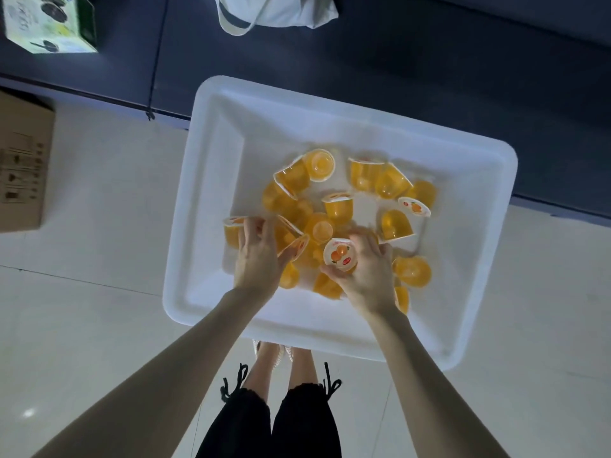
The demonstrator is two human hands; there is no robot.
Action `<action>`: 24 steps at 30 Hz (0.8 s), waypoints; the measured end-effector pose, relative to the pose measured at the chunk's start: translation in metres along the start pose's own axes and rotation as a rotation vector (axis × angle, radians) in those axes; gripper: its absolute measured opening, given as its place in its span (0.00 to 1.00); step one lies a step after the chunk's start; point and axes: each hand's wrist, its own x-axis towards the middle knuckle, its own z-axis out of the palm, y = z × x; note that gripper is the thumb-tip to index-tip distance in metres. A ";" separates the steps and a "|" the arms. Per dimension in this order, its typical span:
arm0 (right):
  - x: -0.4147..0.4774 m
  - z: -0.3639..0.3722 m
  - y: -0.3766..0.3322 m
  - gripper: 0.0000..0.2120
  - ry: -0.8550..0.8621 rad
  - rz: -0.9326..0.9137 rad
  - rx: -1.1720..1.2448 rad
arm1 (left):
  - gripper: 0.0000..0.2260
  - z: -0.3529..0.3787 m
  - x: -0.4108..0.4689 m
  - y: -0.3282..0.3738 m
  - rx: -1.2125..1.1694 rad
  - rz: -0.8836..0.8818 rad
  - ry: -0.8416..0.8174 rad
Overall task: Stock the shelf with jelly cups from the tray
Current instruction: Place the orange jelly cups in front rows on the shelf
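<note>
Jelly cups [337, 206], some half-hidden beneath left hand [258, 259], right hand [367, 276]

- We stand on a pale, glossy tiled floor [99, 226], with a small glint of light [28, 412] at lower left.
- Beyond it we see a dark blue-grey surface [396, 77] crossed by a seam; mat or furniture, we cannot tell.
- A brown cardboard box [23, 166] sits on the tiles at the left edge.
- A green-and-white printed carton [49, 21] and a white cloth bag with straps [281, 8] lie on the dark surface.

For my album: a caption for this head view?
Over a white tray, left hand and right hand grip orange jelly cups.
</note>
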 end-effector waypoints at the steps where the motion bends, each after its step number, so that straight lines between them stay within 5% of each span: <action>1: -0.001 -0.001 0.000 0.30 0.003 0.013 0.028 | 0.24 0.000 -0.001 0.000 0.019 0.000 -0.003; 11: -0.023 -0.017 -0.014 0.27 0.087 0.181 0.381 | 0.18 -0.011 -0.004 -0.010 -0.083 -0.019 -0.085; 19: -0.056 -0.067 -0.052 0.23 0.069 0.375 0.908 | 0.11 -0.067 -0.044 0.034 -0.556 -0.251 -0.136; 24: -0.091 -0.152 -0.101 0.14 0.081 0.289 1.145 | 0.13 -0.141 -0.080 0.099 -1.048 -0.300 -0.188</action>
